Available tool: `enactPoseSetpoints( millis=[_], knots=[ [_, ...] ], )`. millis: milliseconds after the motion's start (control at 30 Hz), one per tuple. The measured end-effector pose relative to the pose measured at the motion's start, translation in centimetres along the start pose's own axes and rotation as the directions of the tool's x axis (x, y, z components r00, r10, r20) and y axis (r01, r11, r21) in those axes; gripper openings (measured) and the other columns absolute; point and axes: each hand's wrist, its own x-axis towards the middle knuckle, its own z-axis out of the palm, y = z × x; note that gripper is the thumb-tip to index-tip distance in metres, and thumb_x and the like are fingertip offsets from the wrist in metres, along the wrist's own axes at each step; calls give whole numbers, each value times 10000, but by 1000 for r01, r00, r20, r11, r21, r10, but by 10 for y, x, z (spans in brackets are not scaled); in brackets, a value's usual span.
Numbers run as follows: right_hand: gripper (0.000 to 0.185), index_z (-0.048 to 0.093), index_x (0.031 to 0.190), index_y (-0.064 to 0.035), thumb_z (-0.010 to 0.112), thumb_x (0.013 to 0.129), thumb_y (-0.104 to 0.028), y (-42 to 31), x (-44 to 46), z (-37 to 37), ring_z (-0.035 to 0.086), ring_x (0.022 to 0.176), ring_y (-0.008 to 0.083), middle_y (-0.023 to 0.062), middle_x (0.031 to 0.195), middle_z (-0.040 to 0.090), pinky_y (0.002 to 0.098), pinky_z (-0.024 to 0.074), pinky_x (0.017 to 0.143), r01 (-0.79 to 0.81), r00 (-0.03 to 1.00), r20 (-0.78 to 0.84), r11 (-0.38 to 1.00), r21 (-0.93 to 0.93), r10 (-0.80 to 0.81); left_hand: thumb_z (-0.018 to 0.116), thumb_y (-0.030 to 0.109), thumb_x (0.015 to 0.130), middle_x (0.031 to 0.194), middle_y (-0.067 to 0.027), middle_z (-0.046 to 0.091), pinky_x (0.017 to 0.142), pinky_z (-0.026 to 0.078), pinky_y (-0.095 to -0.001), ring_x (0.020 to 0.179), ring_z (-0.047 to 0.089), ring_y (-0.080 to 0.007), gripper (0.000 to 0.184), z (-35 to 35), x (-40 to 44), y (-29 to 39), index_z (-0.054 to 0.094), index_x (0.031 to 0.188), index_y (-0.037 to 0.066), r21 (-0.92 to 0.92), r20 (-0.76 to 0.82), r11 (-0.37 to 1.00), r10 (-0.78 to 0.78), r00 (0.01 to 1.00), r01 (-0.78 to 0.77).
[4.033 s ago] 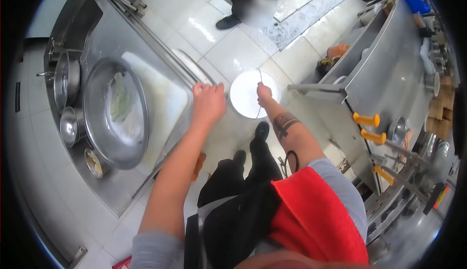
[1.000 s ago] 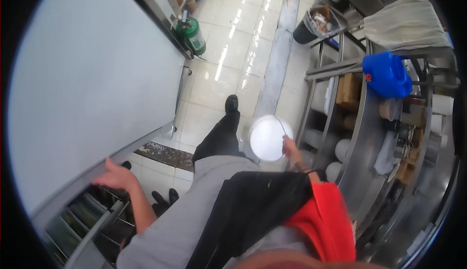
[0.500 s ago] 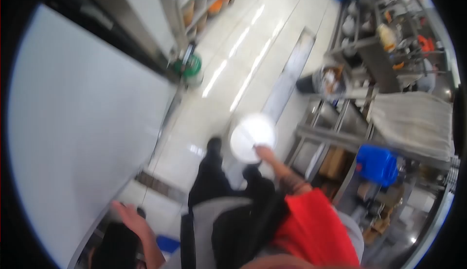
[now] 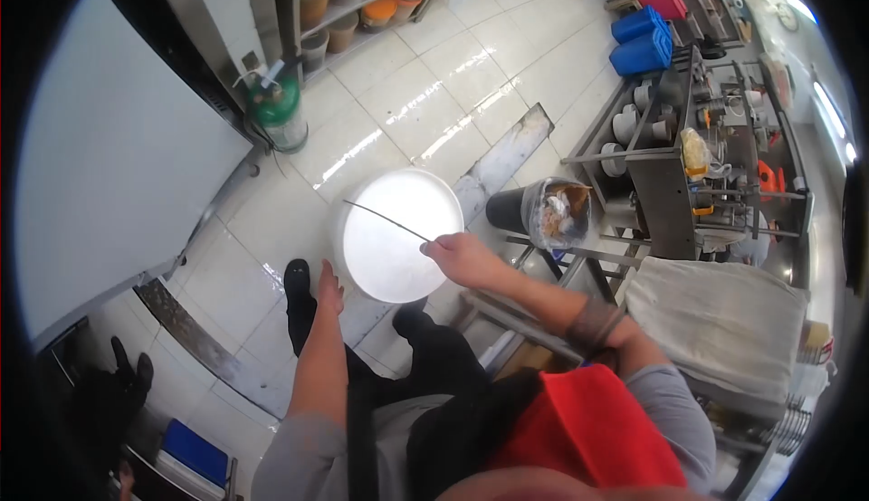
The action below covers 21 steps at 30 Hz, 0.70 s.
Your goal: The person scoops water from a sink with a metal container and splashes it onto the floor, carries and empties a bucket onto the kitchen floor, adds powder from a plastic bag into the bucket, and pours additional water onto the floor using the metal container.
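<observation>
Right arm stretched forward, the right hand (image 4: 454, 258) grips the handle (image 4: 387, 219) of the white bucket (image 4: 403, 252) ahead of the body. The left hand (image 4: 331, 287), fingers extended, has swung in from the left to the bucket's near-left side.

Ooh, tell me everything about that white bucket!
The white bucket is round and smooth and looks like plastic. Its thin, dark handle crosses the bright round top, gripped by the right hand. The left hand is close beside the bucket; whether they touch is unclear. Pale floor tiles show around it. I can't tell whether it has a lid.
</observation>
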Motion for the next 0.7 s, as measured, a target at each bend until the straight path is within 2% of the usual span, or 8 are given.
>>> enactPoseSetpoints(
  millis=[67, 100, 367, 500, 567, 600, 667, 700],
  knots=[
    [468, 674, 832, 7, 441, 923, -389, -1, -33, -40, 629, 836, 411, 241, 826, 646, 478, 486, 792, 103, 992, -80, 994, 41, -100, 327, 550, 979, 1479, -93, 354, 1100, 290, -386, 1348, 349, -263, 682, 27, 26, -29, 236, 1479, 95, -378, 454, 925, 156, 877, 31],
    [468, 661, 816, 17, 463, 925, -392, -9, -51, -64, 628, 760, 396, 237, 760, 633, 458, 492, 738, 187, 982, -32, 982, -38, -188, 328, 541, 981, 1470, -94, 364, 1091, 301, -389, 1341, 358, -263, 671, 46, 26, -36, 243, 1476, 96, -476, 558, 874, 213, 802, 100],
    [411, 640, 738, -17, 475, 922, -346, 3, -46, -86, 617, 633, 410, 219, 633, 606, 485, 513, 648, 364, 903, 343, 884, -293, -258, 331, 467, 994, 1399, -101, 442, 1024, 389, -405, 1281, 430, -267, 581, 170, 21, -117, 299, 1447, 104, -720, 450, 655, 191, 872, 228],
    [357, 613, 697, -33, 515, 902, -309, 33, 40, -38, 615, 570, 378, 183, 595, 598, 461, 515, 564, 433, 899, 282, 780, -452, -335, 332, 430, 1000, 1363, -105, 481, 990, 432, -413, 1251, 466, -269, 539, 178, 58, -168, 326, 1432, 108, -784, 377, 575, 139, 916, 235],
    [351, 604, 692, -31, 523, 891, -308, 55, 92, -11, 614, 551, 370, 178, 581, 594, 453, 514, 544, 447, 895, 261, 723, -527, -362, 333, 411, 1004, 1346, -107, 501, 973, 454, -417, 1236, 484, -270, 518, 179, 84, -192, 340, 1425, 110, -772, 337, 587, 53, 940, 244],
    [351, 604, 692, -31, 523, 891, -308, 64, 117, -2, 614, 551, 370, 178, 581, 594, 453, 514, 544, 459, 888, 271, 721, -519, -371, 412, 669, 895, 1439, -34, 361, 1087, 283, -372, 1261, 424, -232, 765, 167, 129, -244, 171, 1488, 251, -639, 410, 694, -60, 910, 333],
    [359, 604, 695, -26, 514, 892, -313, 86, 160, 17, 622, 573, 370, 184, 584, 594, 456, 518, 569, 461, 886, 252, 688, -561, -389, 392, 697, 885, 1427, -38, 384, 1079, 288, -359, 1227, 455, -216, 740, 172, 157, -262, 202, 1473, 291, -580, 216, 700, -360, 908, 416],
    [371, 617, 699, -20, 511, 890, -319, 90, 177, 24, 628, 602, 373, 191, 600, 601, 462, 519, 601, 412, 911, 230, 715, -565, -343, 347, 736, 871, 1365, -52, 455, 1080, 287, -368, 1216, 470, -226, 776, 177, 147, -238, 294, 1445, 218, -543, 119, 731, -420, 900, 413]
  ],
)
